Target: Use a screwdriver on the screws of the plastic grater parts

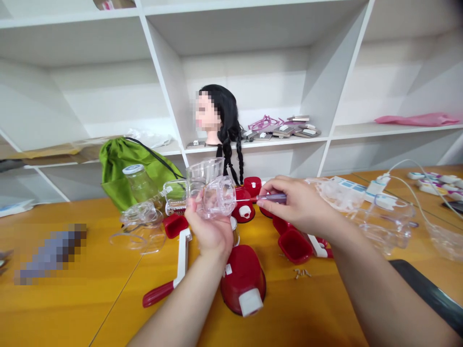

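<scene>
My left hand [209, 225] is closed around a clear plastic housing [217, 196], holding it up above the table. My right hand [297, 205] grips a screwdriver [269, 197] with a purple-tinted handle; its thin shaft points left into the clear housing. Under my hands lie red plastic parts: a red dome-shaped base [243, 278] with a white tab, a red cup [294, 246], and a white crank with a red handle [170, 277]. Several small screws [302, 273] lie on the wood near my right forearm.
A green drawstring bag [125, 166], a glass jar [139, 182] and clear plastic pieces [141, 224] sit at the left. More clear parts [387, 221] and a white power strip with cables [376, 188] are at the right. A mannequin head [217, 118] stands on the white shelf behind.
</scene>
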A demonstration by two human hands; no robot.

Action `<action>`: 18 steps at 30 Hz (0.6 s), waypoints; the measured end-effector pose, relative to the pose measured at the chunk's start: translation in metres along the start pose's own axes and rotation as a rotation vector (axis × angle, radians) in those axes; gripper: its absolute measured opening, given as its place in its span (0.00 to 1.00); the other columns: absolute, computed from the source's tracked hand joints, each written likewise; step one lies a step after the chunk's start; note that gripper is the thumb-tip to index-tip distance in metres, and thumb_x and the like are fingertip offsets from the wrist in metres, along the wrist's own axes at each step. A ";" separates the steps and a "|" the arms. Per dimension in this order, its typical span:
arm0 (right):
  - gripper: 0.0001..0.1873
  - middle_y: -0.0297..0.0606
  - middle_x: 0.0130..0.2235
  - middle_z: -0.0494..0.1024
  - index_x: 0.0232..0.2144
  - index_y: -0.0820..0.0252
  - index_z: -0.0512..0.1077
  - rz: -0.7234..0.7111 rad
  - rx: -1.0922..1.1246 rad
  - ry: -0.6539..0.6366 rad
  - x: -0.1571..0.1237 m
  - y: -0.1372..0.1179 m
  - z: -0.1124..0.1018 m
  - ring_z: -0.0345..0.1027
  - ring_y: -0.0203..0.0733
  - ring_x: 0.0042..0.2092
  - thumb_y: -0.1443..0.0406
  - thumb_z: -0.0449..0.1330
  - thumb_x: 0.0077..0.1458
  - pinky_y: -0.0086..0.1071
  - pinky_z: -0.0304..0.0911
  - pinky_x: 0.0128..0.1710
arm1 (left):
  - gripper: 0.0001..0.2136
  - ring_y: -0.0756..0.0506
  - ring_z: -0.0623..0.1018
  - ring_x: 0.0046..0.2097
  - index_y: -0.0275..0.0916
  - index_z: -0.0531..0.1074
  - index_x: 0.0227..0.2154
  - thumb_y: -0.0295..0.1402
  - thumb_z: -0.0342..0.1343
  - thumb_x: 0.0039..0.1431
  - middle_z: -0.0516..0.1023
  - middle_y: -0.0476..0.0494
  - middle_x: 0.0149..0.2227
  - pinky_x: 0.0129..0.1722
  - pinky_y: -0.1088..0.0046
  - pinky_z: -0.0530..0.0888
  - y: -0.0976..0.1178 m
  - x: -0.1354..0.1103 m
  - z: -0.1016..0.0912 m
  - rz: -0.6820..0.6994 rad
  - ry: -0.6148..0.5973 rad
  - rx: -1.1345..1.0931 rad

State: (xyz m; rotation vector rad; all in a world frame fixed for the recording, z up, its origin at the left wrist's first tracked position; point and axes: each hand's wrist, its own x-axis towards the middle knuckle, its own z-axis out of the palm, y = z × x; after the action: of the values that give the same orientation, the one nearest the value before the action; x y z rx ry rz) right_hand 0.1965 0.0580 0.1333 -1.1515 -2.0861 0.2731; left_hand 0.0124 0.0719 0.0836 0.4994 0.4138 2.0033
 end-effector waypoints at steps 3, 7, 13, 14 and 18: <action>0.05 0.35 0.36 0.78 0.35 0.56 0.77 -0.009 -0.007 0.018 -0.002 -0.006 -0.002 0.71 0.40 0.36 0.61 0.65 0.57 0.33 0.61 0.38 | 0.18 0.43 0.79 0.40 0.42 0.75 0.38 0.51 0.57 0.56 0.79 0.43 0.38 0.39 0.68 0.75 0.000 0.000 0.001 -0.001 -0.016 -0.008; 0.05 0.34 0.37 0.78 0.35 0.56 0.77 -0.008 0.006 0.010 -0.002 -0.009 -0.003 0.72 0.39 0.37 0.62 0.66 0.57 0.32 0.62 0.38 | 0.18 0.44 0.77 0.38 0.41 0.76 0.37 0.51 0.55 0.56 0.78 0.43 0.35 0.38 0.69 0.75 0.001 -0.001 0.003 -0.010 -0.021 -0.012; 0.05 0.35 0.35 0.77 0.34 0.57 0.78 -0.037 -0.049 0.068 -0.004 -0.015 -0.004 0.71 0.39 0.35 0.62 0.64 0.58 0.32 0.61 0.36 | 0.19 0.44 0.76 0.35 0.40 0.75 0.39 0.51 0.54 0.57 0.76 0.43 0.35 0.34 0.69 0.74 0.004 0.003 0.002 -0.042 -0.052 -0.022; 0.05 0.35 0.35 0.77 0.34 0.57 0.78 -0.043 -0.061 0.079 -0.005 -0.017 -0.005 0.71 0.39 0.34 0.62 0.64 0.58 0.33 0.62 0.36 | 0.19 0.44 0.76 0.34 0.40 0.74 0.39 0.51 0.54 0.57 0.76 0.43 0.34 0.33 0.70 0.73 0.005 0.004 0.002 -0.061 -0.049 -0.031; 0.05 0.37 0.35 0.78 0.34 0.56 0.78 -0.053 -0.092 0.115 -0.007 -0.020 -0.006 0.71 0.40 0.35 0.62 0.63 0.58 0.33 0.62 0.37 | 0.18 0.45 0.75 0.32 0.40 0.73 0.37 0.51 0.54 0.57 0.73 0.46 0.30 0.31 0.70 0.72 0.007 0.005 0.001 -0.150 -0.057 -0.066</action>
State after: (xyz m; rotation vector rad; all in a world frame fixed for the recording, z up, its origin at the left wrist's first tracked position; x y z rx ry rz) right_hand 0.1903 0.0400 0.1438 -1.1370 -2.0425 0.0847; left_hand 0.0055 0.0737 0.0884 0.4695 0.3390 1.8474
